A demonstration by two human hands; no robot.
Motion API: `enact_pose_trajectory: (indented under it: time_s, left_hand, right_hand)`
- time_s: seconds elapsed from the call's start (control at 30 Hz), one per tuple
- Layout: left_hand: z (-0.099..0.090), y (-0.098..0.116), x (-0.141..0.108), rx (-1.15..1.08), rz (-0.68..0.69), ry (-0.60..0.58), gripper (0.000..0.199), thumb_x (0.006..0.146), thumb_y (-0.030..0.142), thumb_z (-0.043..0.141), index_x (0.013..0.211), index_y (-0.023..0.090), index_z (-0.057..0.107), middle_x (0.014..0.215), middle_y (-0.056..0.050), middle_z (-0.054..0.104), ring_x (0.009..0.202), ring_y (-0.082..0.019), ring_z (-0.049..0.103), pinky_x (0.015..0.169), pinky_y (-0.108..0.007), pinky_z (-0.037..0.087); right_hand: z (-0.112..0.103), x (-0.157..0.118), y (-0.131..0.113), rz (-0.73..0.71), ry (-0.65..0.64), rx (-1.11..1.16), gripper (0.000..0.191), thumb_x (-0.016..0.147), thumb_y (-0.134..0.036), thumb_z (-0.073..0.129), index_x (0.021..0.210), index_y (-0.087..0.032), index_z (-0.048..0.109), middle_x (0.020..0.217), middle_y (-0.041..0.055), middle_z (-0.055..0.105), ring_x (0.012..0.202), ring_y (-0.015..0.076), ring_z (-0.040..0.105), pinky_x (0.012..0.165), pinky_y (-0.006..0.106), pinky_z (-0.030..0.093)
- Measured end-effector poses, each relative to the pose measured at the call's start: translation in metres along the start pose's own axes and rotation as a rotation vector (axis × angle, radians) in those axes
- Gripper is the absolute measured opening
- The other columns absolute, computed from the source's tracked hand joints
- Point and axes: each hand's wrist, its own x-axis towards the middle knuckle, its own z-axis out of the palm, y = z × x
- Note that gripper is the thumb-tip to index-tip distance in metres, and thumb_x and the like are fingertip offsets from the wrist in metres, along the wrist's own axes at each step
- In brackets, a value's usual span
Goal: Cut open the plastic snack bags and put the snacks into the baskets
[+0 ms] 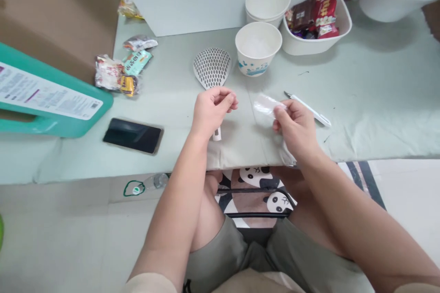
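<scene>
My right hand (297,123) pinches a small clear plastic wrapper (266,104) between thumb and fingers, and the wrapper sticks out to the left. My left hand (216,107) is closed with the thumb against the fingers; anything it might hold is too small or hidden to make out. Under that hand lies a white skimmer (212,65) with a holed head, its handle partly covered. Just behind my right hand, a white pen (311,111) rests on the cloth. A paper cup (257,52) with a blue print stands beyond both hands.
More stacked paper cups (267,0) and a white tub of wrapped snacks (316,41) stand at the back. To the left are a phone (133,135), several snack packets (135,62), a green container (68,110) and a cardboard box (68,18). A white bucket (385,0) stands at right.
</scene>
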Motion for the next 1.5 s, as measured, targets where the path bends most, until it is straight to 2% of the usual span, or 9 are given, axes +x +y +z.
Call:
enact_pose_trajectory:
  time_s: [0.2,0.4,0.53,0.63,0.73,0.87,1.0,1.23,1.5]
  left_hand:
    - [-0.012,0.002,0.003,0.034,0.004,0.01,0.026,0.086,0.01,0.064,0.11,0.021,0.066,0.094,-0.001,0.079,0.072,-0.01,0.074,0.069,-0.022,0.056]
    - [-0.018,0.008,-0.003,0.077,0.004,-0.027,0.03,0.093,0.008,0.047,0.112,0.02,0.067,0.111,-0.006,0.078,0.074,-0.01,0.075,0.072,-0.025,0.056]
    - [-0.026,0.014,-0.009,0.099,-0.009,0.019,0.034,0.087,0.004,0.051,0.111,0.021,0.068,0.121,-0.005,0.075,0.074,-0.011,0.074,0.076,-0.028,0.056]
    - [-0.034,0.014,-0.009,0.048,-0.027,0.07,0.029,0.087,0.008,0.057,0.111,0.021,0.067,0.12,-0.005,0.075,0.074,-0.01,0.075,0.072,-0.026,0.056]
    - [-0.042,0.011,-0.007,-0.053,-0.028,0.116,0.021,0.09,0.019,0.064,0.11,0.021,0.065,0.094,-0.001,0.077,0.067,-0.011,0.072,0.067,-0.025,0.056]
    - [-0.051,0.009,-0.002,-0.154,-0.024,0.233,0.012,0.098,0.027,0.052,0.1,0.023,0.064,0.067,0.002,0.069,0.067,-0.013,0.071,0.065,-0.024,0.055]
    - [-0.062,0.009,0.0,-0.27,-0.033,0.392,0.025,0.091,0.01,0.045,0.105,0.024,0.06,0.109,-0.002,0.075,0.089,-0.012,0.075,0.078,-0.024,0.058]
    - [-0.107,-0.015,-0.002,-0.293,-0.065,0.676,0.024,0.103,0.039,0.041,0.121,0.026,0.052,0.137,-0.006,0.062,0.133,-0.019,0.06,0.097,-0.027,0.054]
    - [-0.131,-0.01,-0.014,-0.264,-0.055,0.963,0.018,0.104,0.037,0.036,0.115,0.027,0.048,0.12,-0.005,0.06,0.13,-0.021,0.056,0.098,-0.032,0.052]
  right_hand:
    - [0.009,0.019,-0.024,-0.034,0.127,0.055,0.015,0.089,-0.03,0.07,0.08,-0.023,0.06,0.057,-0.0051,0.056,0.049,0.0115,0.055,0.051,0.028,0.044]
    - [0.022,0.1,-0.069,-0.25,0.223,-0.307,0.024,0.09,-0.014,0.061,0.07,-0.025,0.052,0.061,-0.0023,0.052,0.049,0.0125,0.053,0.053,0.033,0.039]
    - [0.018,0.144,-0.087,-0.332,0.117,-0.595,0.013,0.086,-0.015,0.066,0.079,-0.026,0.066,0.074,0.0028,0.061,0.08,0.0233,0.062,0.081,0.041,0.047]
    - [0.017,0.142,-0.092,-0.445,0.151,-0.728,0.02,0.083,-0.01,0.065,0.095,-0.024,0.074,0.088,0.0077,0.067,0.1,0.0274,0.061,0.096,0.045,0.044]
    - [0.03,0.116,-0.092,-0.565,0.184,-0.657,0.026,0.084,-0.009,0.062,0.104,-0.02,0.075,0.095,0.0086,0.067,0.083,0.0189,0.058,0.086,0.038,0.046]
    - [0.068,0.072,-0.084,-0.539,-0.108,-0.51,0.003,0.085,-0.019,0.067,0.084,-0.022,0.068,0.07,-0.0017,0.058,0.055,0.0117,0.044,0.062,0.032,0.038]
    - [0.12,0.048,-0.078,-0.59,-0.365,-0.496,0.038,0.093,-0.031,0.06,0.058,-0.024,0.05,0.052,-0.0022,0.045,0.052,0.0142,0.043,0.059,0.033,0.033]
    - [0.235,0.07,-0.066,-0.77,-0.513,-0.534,0.015,0.09,-0.017,0.056,0.096,-0.025,0.066,0.093,0.0056,0.068,0.091,0.0236,0.063,0.088,0.037,0.05]
    - [0.34,0.084,-0.084,-0.796,-0.703,-0.942,0.065,0.082,-0.02,0.076,0.143,-0.027,0.053,0.146,0.014,0.05,0.13,0.0399,0.057,0.104,0.056,0.05]
